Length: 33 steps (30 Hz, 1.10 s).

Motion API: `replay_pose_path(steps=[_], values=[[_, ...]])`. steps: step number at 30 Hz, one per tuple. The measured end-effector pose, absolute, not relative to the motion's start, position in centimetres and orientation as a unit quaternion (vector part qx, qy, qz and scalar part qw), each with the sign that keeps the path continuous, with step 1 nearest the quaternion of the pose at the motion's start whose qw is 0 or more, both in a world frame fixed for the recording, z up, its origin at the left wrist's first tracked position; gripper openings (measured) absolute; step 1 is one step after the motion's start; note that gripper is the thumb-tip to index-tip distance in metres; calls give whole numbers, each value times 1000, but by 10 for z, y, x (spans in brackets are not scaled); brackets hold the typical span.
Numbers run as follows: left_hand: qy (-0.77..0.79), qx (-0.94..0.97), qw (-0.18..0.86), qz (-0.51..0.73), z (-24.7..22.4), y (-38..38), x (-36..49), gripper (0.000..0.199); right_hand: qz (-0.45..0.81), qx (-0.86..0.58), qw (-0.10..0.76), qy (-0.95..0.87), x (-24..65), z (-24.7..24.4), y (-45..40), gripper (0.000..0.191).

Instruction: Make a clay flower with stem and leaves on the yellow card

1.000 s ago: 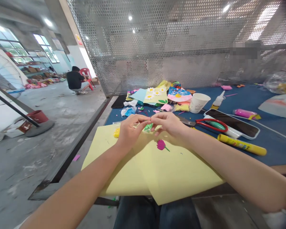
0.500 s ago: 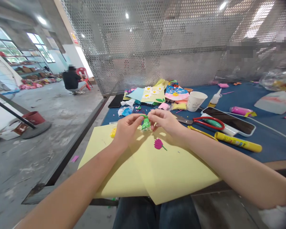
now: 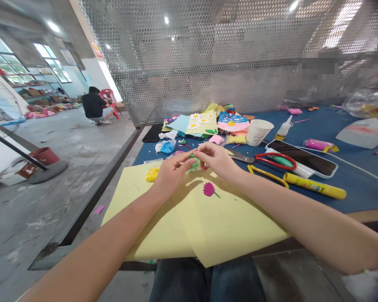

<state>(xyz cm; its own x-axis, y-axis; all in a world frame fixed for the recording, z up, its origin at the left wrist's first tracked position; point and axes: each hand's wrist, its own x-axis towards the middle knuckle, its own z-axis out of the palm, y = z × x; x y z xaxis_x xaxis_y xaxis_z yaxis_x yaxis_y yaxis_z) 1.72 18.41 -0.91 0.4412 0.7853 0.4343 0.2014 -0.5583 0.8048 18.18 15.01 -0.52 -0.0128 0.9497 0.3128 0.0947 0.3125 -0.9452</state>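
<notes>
where the hands [image 3: 171, 174] [image 3: 216, 160] meet, they pinch wrapped green clay [image 3: 194, 165]; nearby, a clear bag [image 3: 153, 162] holds yellow clay [image 3: 151, 174].

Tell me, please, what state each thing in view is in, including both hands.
Green clay, pinched, partly hidden
Left hand, pinching that clay
Right hand, pinching at the same clay
Yellow paper, spread out
Magenta flower, lying flat on that paper
Paper cup, standing, open-topped
Glue bottle, standing
White-edged phone, face up, screen dark
Black phone, lying flat
Red-handled scissors, lying down
Yellow tube, lying on its side
</notes>
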Motion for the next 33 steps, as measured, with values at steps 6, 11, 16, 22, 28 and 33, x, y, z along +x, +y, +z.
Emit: replay_pose_path(steps=[6,11,16,22,28,33], values=[[285,782,334,442,-8,185,16,29,401,-454,507,-613,184,-5,153,21],[262,814,288,432,-9,186,14,33,435,-433,506,-606,185,-3,152,20],[272,807,255,457,-7,183,15,30,396,-420,527,-624,184,-1,150,15],[331,750,309,482,-3,181,15,23,340,-449,514,-647,184,-5,149,18],[346,769,292,451,-3,181,15,23,302,-473,488,-668,183,-4,146,18],[360,763,314,436,-1,182,17,24,351,-464,494,-646,180,0,147,13]])
